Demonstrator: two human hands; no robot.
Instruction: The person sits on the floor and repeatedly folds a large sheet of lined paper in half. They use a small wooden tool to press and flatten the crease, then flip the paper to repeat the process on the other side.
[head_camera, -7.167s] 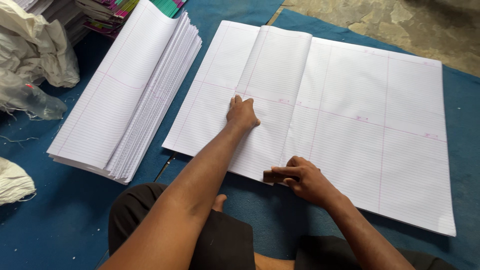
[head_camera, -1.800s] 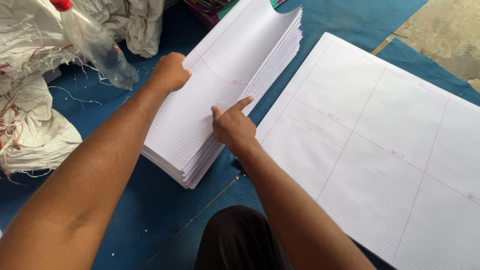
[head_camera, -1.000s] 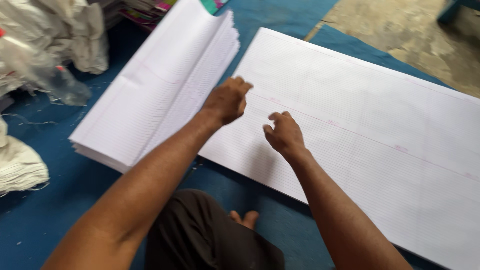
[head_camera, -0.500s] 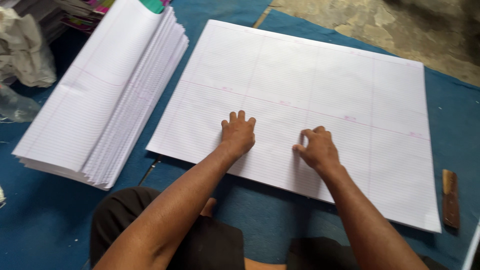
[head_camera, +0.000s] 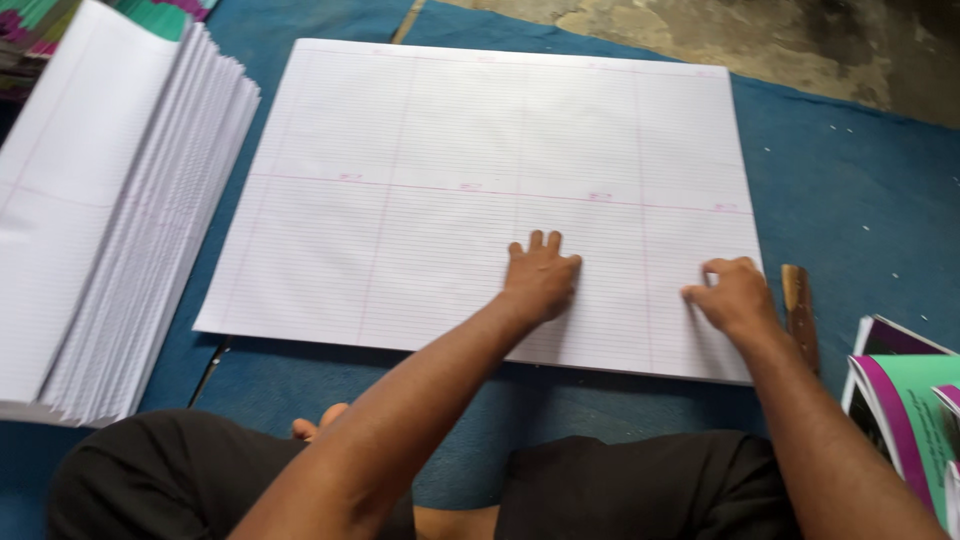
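A large white ruled sheet (head_camera: 430, 160) with pink lines lies flat on the blue mat. My left hand (head_camera: 541, 276) rests palm down on its near middle, fingers together. My right hand (head_camera: 730, 296) sits at the sheet's near right corner, fingers curled on the paper edge; whether it pinches the sheet is unclear. A small brown wooden stick (head_camera: 798, 312) lies just right of that hand.
A thick stack of ruled sheets (head_camera: 90, 220) lies at the left. Green and magenta booklet covers (head_camera: 905, 400) sit at the right edge. The blue mat (head_camera: 860, 170) covers the floor, with bare concrete (head_camera: 760, 35) beyond. My knees in dark cloth fill the bottom.
The view has swung right. Both hands have slid rightward along the sheet's near edge, the right one reaching the corner. The wooden stick and booklet covers have come into view.
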